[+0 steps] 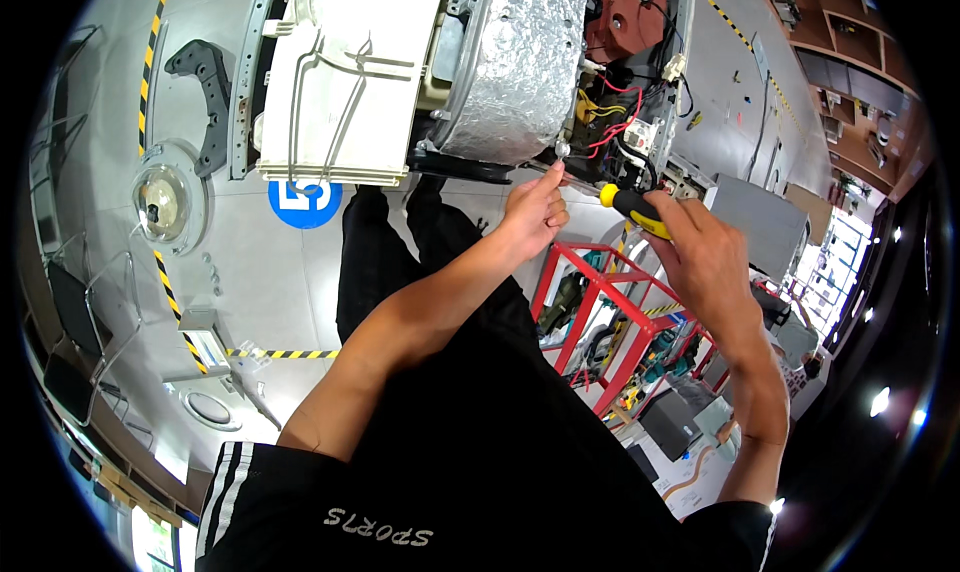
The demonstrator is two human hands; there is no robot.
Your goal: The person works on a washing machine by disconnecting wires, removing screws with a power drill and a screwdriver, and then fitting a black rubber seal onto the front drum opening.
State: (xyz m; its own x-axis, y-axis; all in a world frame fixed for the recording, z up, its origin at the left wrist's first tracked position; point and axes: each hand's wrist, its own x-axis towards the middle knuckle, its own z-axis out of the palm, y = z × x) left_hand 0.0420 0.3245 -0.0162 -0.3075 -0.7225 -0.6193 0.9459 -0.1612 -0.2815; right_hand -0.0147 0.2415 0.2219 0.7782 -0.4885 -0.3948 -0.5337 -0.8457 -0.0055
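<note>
My right hand is wrapped round the black and yellow handle of a screwdriver. Its thin shaft points left, toward the fingertips of my left hand. That hand is closed, index finger and thumb together near the shaft's end; whatever they pinch is too small to make out. Just beyond the fingertips is the lower edge of an opened appliance, with a foil-wrapped rounded housing, a reddish-brown part and red and yellow wires. A small shiny metal piece shows right above my left index finger.
A white panel with bent rods forms the appliance's left part. Below right stands a red metal frame with tools around it. On the floor at left lie a dark curved bracket and a round door. A grey box stands at right.
</note>
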